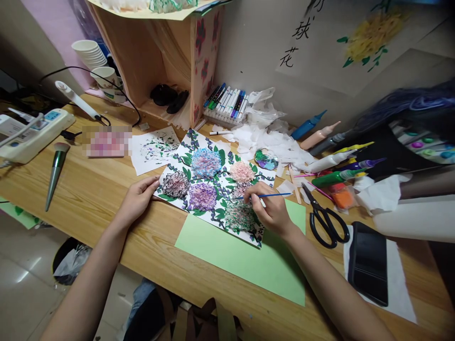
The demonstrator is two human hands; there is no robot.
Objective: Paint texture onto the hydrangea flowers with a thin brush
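Blue brush (pixel 273 194) pinched in right hand (pixel 272 210), fingers closed round it, tip on painting (pixel 213 184) at frame centre, near 1 pink bloom. Left hand (pixel 137 199) loosely curled, fingertips pinning sheet's left edge, gripping nothing. Judged mid-painting, detail stage; next stroke calls for steady paper, light pressure. Scissors (pixel 325 220) right of centre.

A home craft corner: paint tubes (pixel 334 163), markers (pixel 225 100) and scissors (pixel 325 219) are crowding a wooden surface (pixel 99 199).
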